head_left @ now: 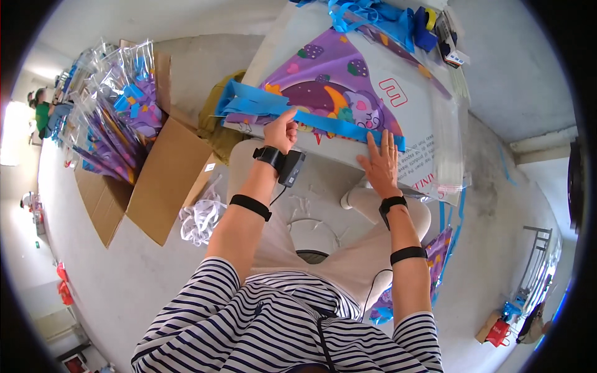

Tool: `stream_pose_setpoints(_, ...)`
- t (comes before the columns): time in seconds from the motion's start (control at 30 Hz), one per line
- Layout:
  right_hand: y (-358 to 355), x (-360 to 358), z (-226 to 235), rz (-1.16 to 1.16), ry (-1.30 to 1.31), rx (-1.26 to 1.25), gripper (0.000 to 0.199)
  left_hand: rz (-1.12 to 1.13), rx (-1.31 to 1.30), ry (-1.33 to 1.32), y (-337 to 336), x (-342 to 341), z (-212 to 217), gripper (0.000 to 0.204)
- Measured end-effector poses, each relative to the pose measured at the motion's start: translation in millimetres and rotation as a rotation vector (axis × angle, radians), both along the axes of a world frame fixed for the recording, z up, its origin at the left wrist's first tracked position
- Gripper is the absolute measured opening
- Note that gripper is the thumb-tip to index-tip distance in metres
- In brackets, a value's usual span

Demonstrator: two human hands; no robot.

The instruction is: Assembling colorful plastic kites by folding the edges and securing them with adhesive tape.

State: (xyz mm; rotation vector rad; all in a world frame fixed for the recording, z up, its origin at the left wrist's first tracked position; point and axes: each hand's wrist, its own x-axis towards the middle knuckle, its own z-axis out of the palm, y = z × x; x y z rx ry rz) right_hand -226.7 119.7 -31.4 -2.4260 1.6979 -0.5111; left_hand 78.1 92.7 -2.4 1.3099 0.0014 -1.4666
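We find the blue strip (pixel 341 127) lying across the near part of the purple printed sheet (pixel 317 65), on the white board (pixel 407 121); its long axis runs from the far left to the near right, slantwise before the body, with most of the sheet on its far side. Left hand (pixel 283 132): fingers curled in, the thumb side against the strip's near edge, left of its middle; we cannot tell whether any cloth is pinched there. Right hand (pixel 380 163): palm down, fingers straight and slightly apart, the tips resting on the strip close to its right end; nothing is clamped. We judge the relation that matters to be the strip's line between these two contacts; it lies just beyond both hands, the right being nearer its right end, the left nearer the loose blue folds (pixel 252 99) at its left end.
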Motion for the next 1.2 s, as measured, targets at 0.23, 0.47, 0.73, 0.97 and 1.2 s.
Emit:
stream_pose_setpoints(0.23, -0.4, 0.3, -0.9, 0.012, 0.001, -0.010, 0.068, 0.146, -0.060, -0.322, -0.6, -3.7, -2.9, 0.015)
stream_pose_setpoints(0.47, -0.7, 3.1, 0.7, 0.016, 0.002, -0.012, 0.068, 0.171, -0.103, -0.602, 14.2, 1.3, -16.8, 0.017)
stream_pose_setpoints(0.73, -0.7, 4.2, 4.2, 0.000, 0.028, 0.002, 0.068, 0.010, -0.254, -1.059, 49.7, -18.4, -9.9, 0.023)
stream_pose_setpoints(0.97, -1.8, 1.8, -0.5, 0.011, 0.046, 0.001, 0.070, -0.735, -0.563, -1.972, 50.2, -43.1, 5.4, 0.066)
stream_pose_setpoints(1.2, -0.3, -1.8, 1.4, 0.007, 0.052, -0.001, 0.069, -0.763, -0.498, -1.966, 51.7, -23.9, -20.5, 0.082)
